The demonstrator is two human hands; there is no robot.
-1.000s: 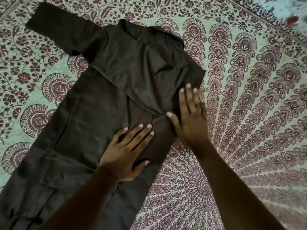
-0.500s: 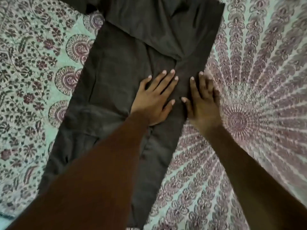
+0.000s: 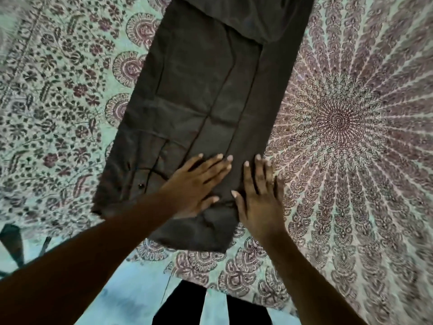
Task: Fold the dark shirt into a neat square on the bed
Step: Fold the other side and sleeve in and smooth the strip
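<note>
The dark shirt [image 3: 206, 95] lies flat on the patterned bedspread [image 3: 351, 127], running from the top of the view down to its hem near the bed's front edge. Its right side is folded in over the body, and the collar end is cut off at the top. My left hand [image 3: 196, 186] presses flat on the lower part of the shirt, fingers straight. Beside it, my right hand [image 3: 260, 195] lies flat along the shirt's right edge, partly on the bedspread. Neither hand holds cloth.
The bedspread's front edge [image 3: 210, 273] runs close below the shirt's hem. Beyond it are a pale blue floor [image 3: 131, 299] and my dark-clothed legs [image 3: 187, 306]. A dark object [image 3: 14, 242] stands at the lower left.
Both hands have slid down the shirt from its middle toward the hem, staying flat. The view has tilted down, so the collar and sleeve have left the frame and the bed's edge appears.
</note>
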